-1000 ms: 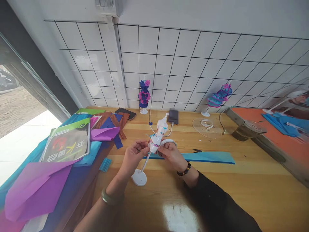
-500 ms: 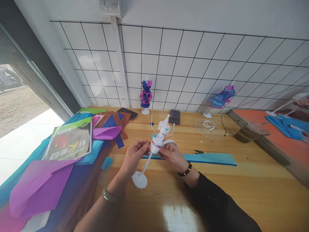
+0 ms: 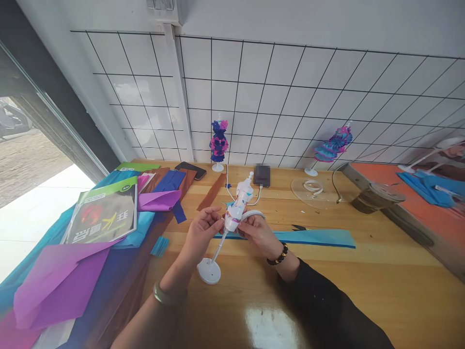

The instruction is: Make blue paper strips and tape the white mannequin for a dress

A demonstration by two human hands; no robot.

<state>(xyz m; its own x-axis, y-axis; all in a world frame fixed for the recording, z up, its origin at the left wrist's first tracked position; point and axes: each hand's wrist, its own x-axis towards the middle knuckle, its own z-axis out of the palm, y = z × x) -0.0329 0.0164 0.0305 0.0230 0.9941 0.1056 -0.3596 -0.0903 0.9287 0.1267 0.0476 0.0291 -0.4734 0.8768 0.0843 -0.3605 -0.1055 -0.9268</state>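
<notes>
A small white dress form (image 3: 237, 209) on a round-footed stand (image 3: 209, 271) leans between my hands, colourful scraps stuck to its torso. My left hand (image 3: 205, 230) has thumb and forefinger pinched at the lower left side of the torso; what lies between them is too small to make out. On the other side, my right hand (image 3: 259, 233) is closed on a roll of white tape (image 3: 258, 213), its fingertips against the torso's lower edge. Behind this hand lies a long light-blue strip (image 3: 316, 237), with dark scissors (image 3: 300, 227) partly showing beyond it.
Coloured sheets (image 3: 58, 286) and a printed packet (image 3: 105, 213) cover the left side. A brown strip (image 3: 212, 192), phone (image 3: 191, 170), power bank (image 3: 262, 175) and two dressed forms (image 3: 218, 145) stand or lie at the back. A lidded cup (image 3: 376, 198) is right.
The brown strip that crossed the blue pieces has shifted right onto bare wood behind my left hand. My hands and the dress form stay nearly the same; the view shifts slightly.
</notes>
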